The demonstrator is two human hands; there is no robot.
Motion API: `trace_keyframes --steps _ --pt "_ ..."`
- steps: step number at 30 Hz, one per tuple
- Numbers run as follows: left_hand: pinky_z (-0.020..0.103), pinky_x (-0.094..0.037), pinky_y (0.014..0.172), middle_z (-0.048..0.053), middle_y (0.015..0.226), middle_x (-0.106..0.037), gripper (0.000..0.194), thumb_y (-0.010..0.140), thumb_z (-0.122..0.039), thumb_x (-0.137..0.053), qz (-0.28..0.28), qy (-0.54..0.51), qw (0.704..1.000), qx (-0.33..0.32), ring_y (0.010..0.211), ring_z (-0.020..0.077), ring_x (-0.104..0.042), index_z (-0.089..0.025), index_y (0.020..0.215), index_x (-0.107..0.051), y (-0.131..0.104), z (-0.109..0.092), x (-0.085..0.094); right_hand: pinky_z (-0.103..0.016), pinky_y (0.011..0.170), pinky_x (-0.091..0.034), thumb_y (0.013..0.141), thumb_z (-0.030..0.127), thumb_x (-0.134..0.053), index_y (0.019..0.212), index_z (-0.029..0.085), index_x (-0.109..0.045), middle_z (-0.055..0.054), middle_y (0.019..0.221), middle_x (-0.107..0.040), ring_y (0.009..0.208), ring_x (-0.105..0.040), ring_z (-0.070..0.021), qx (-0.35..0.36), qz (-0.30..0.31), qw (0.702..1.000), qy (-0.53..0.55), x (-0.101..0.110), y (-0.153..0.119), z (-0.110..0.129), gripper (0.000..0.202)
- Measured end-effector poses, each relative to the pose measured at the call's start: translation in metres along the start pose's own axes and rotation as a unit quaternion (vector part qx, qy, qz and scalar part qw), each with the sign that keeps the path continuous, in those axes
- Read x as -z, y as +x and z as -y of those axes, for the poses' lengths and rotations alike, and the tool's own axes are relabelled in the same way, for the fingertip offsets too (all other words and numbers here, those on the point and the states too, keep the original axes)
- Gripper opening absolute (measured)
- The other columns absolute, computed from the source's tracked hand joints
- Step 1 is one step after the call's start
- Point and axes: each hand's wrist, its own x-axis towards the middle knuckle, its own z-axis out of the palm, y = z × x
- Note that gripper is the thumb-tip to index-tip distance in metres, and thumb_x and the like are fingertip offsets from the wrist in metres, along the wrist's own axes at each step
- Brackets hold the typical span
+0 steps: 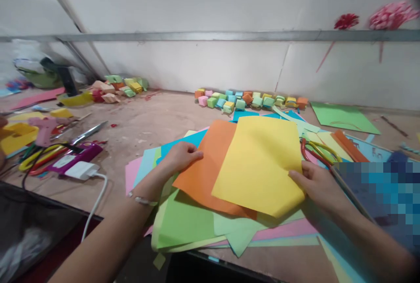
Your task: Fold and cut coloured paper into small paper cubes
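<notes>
My left hand (184,156) pinches the left edge of an orange sheet (210,165). In my right hand (308,180) is the right edge of a yellow sheet (259,165), thumb on top and the other fingers partly hidden beneath. The yellow sheet overlaps the right part of the orange one. Both lie over a loose pile of coloured paper, with a green sheet (187,221) showing at the front and pink and blue edges at the sides. Red-and-yellow-handled scissors (321,154) rest just beyond my right hand.
Small paper cubes (241,101) line the back by the wall. At the left are a pink glue gun (42,130), a purple power strip (77,158) with a white plug, and more scissors (93,131). A green sheet (343,117) lies back right.
</notes>
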Motion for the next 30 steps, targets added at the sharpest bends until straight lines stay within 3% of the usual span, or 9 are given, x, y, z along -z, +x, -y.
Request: trace_keyframes --steps 4,7,9,11,15,20,23,26,30 --pt "0.03 -0.036 0.06 0.002 0.047 -0.052 0.026 0.055 -0.036 -0.073 -0.004 0.168 0.986 -0.007 0.064 0.0262 -0.059 -0.02 0.048 -0.055 -0.002 0.004 0.034 -0.035 0.06 -0.056 0.074 0.038 -0.065 0.093 0.02 -0.065 -0.007 0.083 -0.075 0.075 -0.071 -0.0273 -0.015 -0.036 0.998 0.055 0.003 0.002 -0.004 0.026" --pt "0.039 -0.044 0.076 0.01 0.084 -0.07 0.035 0.061 -0.04 -0.073 -0.021 0.239 0.969 -0.056 0.089 0.0346 -0.064 -0.019 0.089 -0.071 -0.011 -0.011 0.046 -0.034 0.061 -0.057 0.075 0.038 -0.068 0.095 0.021 -0.066 -0.008 0.087 -0.076 0.078 -0.072 -0.0274 -0.022 -0.021 0.995 0.099 0.0 -0.002 -0.001 0.026" --pt "0.044 -0.042 0.095 0.013 0.123 -0.065 0.068 0.066 -0.035 -0.073 -0.034 0.303 0.929 -0.208 0.116 0.0347 -0.056 -0.02 0.13 -0.056 -0.02 -0.027 0.039 -0.035 0.065 -0.058 0.075 0.035 -0.07 0.099 0.021 -0.066 -0.009 0.092 -0.076 0.082 -0.073 -0.0279 -0.041 0.0 0.987 0.154 -0.004 -0.005 0.003 0.028" --pt "0.046 -0.029 0.112 0.011 0.155 -0.035 0.1 0.059 -0.028 -0.081 -0.003 0.316 0.882 -0.351 0.142 0.0342 -0.03 -0.025 0.148 -0.035 -0.031 -0.043 0.023 -0.036 0.066 -0.059 0.073 0.03 -0.072 0.108 0.021 -0.063 -0.009 0.093 -0.076 0.081 -0.073 -0.0281 -0.074 0.007 0.976 0.206 -0.007 -0.008 0.008 0.037" --pt "0.049 -0.019 0.118 0.002 0.161 -0.023 0.075 0.078 -0.012 -0.064 0.126 0.231 0.836 -0.481 0.148 0.029 -0.017 -0.034 0.145 -0.04 -0.042 -0.057 -0.01 -0.035 0.062 -0.059 0.074 0.023 -0.07 0.138 0.024 -0.046 -0.008 0.095 -0.076 0.075 -0.073 -0.0259 -0.107 -0.028 0.956 0.271 -0.006 -0.01 0.015 0.068" --pt "0.036 -0.048 0.099 0.005 0.125 -0.067 0.033 0.096 -0.033 -0.045 0.178 0.008 0.899 -0.4 0.114 0.0235 -0.062 -0.025 0.12 -0.066 -0.031 -0.044 -0.018 -0.031 0.06 -0.056 0.079 0.031 -0.062 0.143 0.025 -0.045 -0.007 0.097 -0.073 0.066 -0.068 -0.0184 -0.03 -0.016 0.974 0.224 0.011 -0.006 0.013 0.066" --pt "0.033 -0.052 0.09 0.004 0.119 -0.07 0.036 0.094 -0.046 -0.047 0.198 -0.116 0.935 -0.272 0.106 0.0231 -0.065 -0.023 0.113 -0.066 -0.022 -0.031 -0.018 -0.036 0.066 -0.055 0.074 0.033 -0.062 0.121 0.02 -0.066 -0.01 0.095 -0.071 0.069 -0.066 -0.0204 0.094 -0.018 0.994 0.043 0.02 -0.002 0.009 0.049" --pt "0.033 -0.05 0.094 0.003 0.125 -0.067 0.04 0.09 -0.052 -0.054 0.249 -0.17 0.93 -0.208 0.113 0.0233 -0.061 -0.024 0.118 -0.063 -0.017 -0.022 -0.02 -0.042 0.088 -0.052 0.069 0.038 -0.071 0.118 0.024 -0.068 -0.011 0.121 -0.064 0.1 -0.063 -0.0278 0.231 -0.091 0.963 -0.108 0.018 -0.002 0.006 0.051" --pt "0.033 -0.05 0.091 0.003 0.119 -0.069 0.046 0.083 -0.06 -0.06 0.312 -0.18 0.918 -0.164 0.109 0.0246 -0.061 -0.023 0.108 -0.067 -0.017 -0.02 -0.018 -0.035 0.077 -0.055 0.079 0.048 -0.064 0.114 0.023 -0.067 -0.009 0.108 -0.07 0.09 -0.066 -0.0244 0.191 -0.058 0.978 -0.053 0.008 -0.007 0.003 0.043"
